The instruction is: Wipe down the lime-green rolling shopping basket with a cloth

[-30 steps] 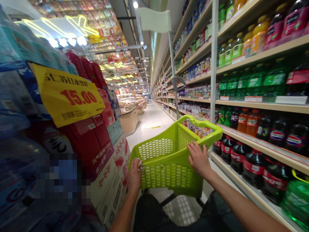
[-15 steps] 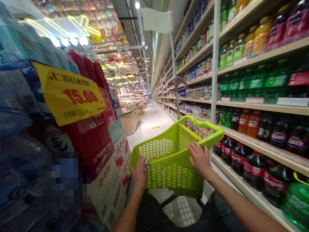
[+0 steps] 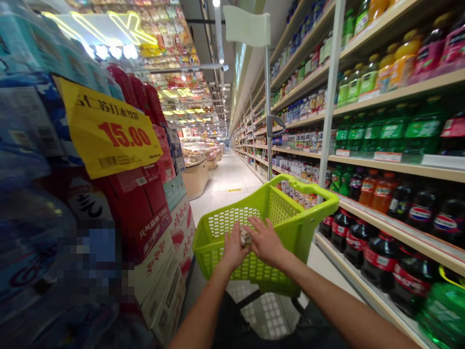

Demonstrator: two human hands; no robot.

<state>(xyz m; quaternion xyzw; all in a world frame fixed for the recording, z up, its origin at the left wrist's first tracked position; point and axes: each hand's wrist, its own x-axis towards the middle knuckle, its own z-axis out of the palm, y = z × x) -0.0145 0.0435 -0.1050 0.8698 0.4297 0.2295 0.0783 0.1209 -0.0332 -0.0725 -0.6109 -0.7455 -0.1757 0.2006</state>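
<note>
The left grip [image 3: 233, 249] pinches a small, crumpled, pale wad [image 3: 244, 236], maybe cloth, by the green plastic cart [image 3: 305, 232]; the right grip [image 3: 267, 243] spreads its fingers beside it. It looks soft and light, so pinch its middle

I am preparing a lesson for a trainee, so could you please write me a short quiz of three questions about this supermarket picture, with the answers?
1. Multiple choice: What colour is the shopping cart?
A) Red
B) Lime green
C) Blue

2. True or false: The left hand and the right hand are close together, with a small pale item between them.

3. Fill in: The large red number on the yellow price sign is ____.

Key: 1. B; 2. True; 3. 15.00
</note>
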